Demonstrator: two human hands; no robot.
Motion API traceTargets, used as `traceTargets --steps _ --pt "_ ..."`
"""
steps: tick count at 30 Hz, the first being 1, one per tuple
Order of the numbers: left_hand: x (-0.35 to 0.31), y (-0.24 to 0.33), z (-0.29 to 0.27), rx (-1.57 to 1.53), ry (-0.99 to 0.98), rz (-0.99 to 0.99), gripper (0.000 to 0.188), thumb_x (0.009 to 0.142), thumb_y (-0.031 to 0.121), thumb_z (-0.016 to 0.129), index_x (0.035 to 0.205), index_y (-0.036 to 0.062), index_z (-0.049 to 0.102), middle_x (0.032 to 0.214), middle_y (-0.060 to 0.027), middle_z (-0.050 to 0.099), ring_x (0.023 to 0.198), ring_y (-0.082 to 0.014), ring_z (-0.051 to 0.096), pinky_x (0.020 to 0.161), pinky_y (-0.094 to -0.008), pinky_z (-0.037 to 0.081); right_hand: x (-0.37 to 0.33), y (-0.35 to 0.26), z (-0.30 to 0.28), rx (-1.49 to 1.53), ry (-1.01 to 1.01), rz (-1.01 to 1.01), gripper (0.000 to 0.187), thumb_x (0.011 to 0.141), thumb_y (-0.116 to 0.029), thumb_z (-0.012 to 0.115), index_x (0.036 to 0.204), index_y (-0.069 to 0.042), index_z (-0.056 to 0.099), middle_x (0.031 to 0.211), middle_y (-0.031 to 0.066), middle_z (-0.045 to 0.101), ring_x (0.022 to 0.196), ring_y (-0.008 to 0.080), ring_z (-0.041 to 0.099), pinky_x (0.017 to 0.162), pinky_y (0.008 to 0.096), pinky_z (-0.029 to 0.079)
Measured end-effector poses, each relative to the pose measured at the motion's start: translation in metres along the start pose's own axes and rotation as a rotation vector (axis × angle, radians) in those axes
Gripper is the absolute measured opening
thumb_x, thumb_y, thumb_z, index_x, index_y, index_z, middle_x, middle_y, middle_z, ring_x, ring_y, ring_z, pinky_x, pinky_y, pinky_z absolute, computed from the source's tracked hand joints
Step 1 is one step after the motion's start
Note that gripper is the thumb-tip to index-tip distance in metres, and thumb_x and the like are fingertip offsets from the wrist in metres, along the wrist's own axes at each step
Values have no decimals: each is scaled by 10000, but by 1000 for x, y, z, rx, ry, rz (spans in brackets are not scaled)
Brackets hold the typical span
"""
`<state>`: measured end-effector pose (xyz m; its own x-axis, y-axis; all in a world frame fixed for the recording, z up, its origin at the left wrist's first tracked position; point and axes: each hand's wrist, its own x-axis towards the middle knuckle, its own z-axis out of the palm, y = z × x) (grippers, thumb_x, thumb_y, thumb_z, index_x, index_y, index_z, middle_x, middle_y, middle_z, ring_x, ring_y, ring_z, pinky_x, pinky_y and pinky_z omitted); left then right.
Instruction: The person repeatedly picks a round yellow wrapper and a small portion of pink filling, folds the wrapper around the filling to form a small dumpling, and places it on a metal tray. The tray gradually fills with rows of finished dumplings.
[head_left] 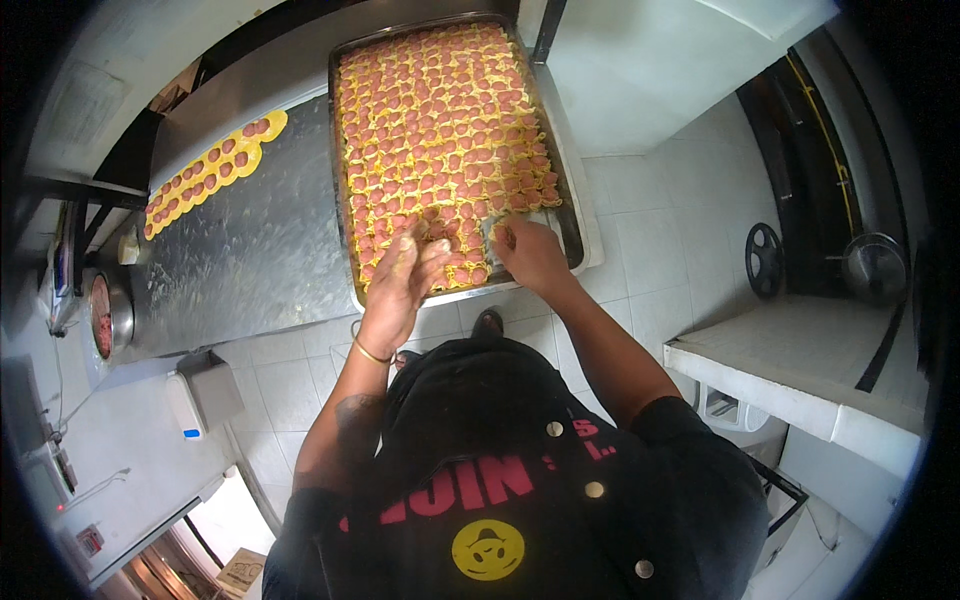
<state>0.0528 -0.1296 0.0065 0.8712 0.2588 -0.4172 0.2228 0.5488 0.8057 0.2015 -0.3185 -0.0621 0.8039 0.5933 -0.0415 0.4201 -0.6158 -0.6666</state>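
A big metal tray [572,236] is packed with rows of small open-topped dumplings [440,120], pink filling in yellow wrappers. Over its near part is my left hand [398,275], palm turned inward, fingers stretched and a little apart. My right hand [532,258] is at the tray's near right corner, fingers curled in around a dumpling [497,230] that they mostly cover. Bare metal shows beside that hand. To the left, round yellow wrappers [212,172] lie overlapped in two rows on the dark worktop [250,240], each with a ball of pink filling.
A metal bowl [122,310] of pink ground meat stands at the worktop's left end, close to a small pale container [129,246]. A white bin [208,395] stands below. On the right are a tiled ledge [790,345], a black handwheel [764,260] and a metal pan [875,268].
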Motion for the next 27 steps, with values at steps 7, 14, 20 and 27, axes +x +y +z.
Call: traceTargets --steps 7,14,20,27 --pt "-43 -17 -39 -39 147 95 612 1107 451 448 1526 6 403 1350 -198 620 1255 -302 635 1105 -436 499 7 -6 17 -50 8 48 269 910 -222 657 992 33 635 895 291 697 917 479 683 840 573 528" --pt "-59 -11 -66 -14 211 127 583 1107 447 458 1481 -1 464 1290 -144 671 1188 -247 657 1077 -403 501 17 -15 18 -215 -40 79 270 897 -229 662 987 25 660 913 287 703 912 467 686 835 563 527" --pt "-63 0 -104 22 233 175 509 1085 386 548 1431 14 534 1230 -113 711 1158 -212 662 1056 -381 499 16 -14 23 -280 -79 58 259 890 -217 606 993 9 680 922 282 706 907 472 686 848 585 522" --pt "-50 32 -185 -8 286 185 397 1088 295 564 1389 36 561 1207 -115 712 1086 -189 693 956 -327 560 18 -21 -11 -182 -28 -36 291 869 -169 702 1112 -9 707 923 254 720 914 428 710 795 494 566"
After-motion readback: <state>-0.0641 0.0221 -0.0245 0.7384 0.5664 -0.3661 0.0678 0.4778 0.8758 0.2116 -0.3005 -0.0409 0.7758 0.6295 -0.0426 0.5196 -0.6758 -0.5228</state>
